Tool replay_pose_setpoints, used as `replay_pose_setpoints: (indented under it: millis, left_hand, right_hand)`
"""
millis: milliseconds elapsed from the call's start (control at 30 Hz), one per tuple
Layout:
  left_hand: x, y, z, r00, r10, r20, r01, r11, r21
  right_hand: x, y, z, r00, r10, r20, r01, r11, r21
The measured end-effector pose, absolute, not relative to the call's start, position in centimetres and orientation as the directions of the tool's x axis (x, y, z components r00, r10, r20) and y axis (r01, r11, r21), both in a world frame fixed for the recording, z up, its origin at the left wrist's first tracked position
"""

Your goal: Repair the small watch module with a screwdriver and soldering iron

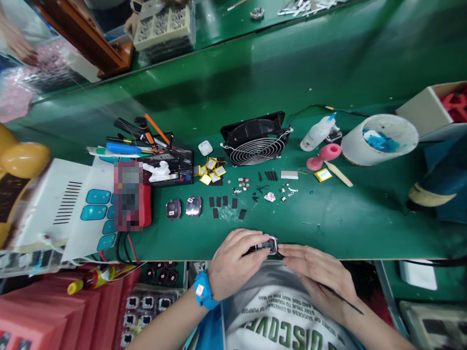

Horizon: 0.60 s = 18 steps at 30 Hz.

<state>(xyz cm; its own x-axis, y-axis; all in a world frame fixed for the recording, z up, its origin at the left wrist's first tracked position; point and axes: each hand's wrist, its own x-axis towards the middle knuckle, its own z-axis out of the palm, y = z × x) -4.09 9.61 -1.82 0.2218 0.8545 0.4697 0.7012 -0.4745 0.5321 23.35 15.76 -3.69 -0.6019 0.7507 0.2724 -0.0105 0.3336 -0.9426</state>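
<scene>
While both hands' fingers point(251, 245) pinch it, the small device point(268, 244) sits between them.

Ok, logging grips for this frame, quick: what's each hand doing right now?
Left hand: closed on the small watch body at the bench edge.
Right hand: fingertips on the same watch body, with a thin black tool lying along the hand.

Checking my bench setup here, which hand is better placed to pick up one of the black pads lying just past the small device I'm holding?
Probably the left hand. The black pads lie just beyond it, while the right hand has a thin black tool tucked under it. Both hands grip the small device.
</scene>
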Motion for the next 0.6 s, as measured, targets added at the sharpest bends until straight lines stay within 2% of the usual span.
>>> replay_pose_setpoints:
  millis: [600]
  left_hand:
    - [-4.16, 9.43, -1.75, 0.229, 0.876, 0.424, 0.697, -0.452, 0.558]
  right_hand:
    - [22.95, 16.16, -3.3, -0.62, 0.71, 0.335, -0.009, 0.42, -0.907]
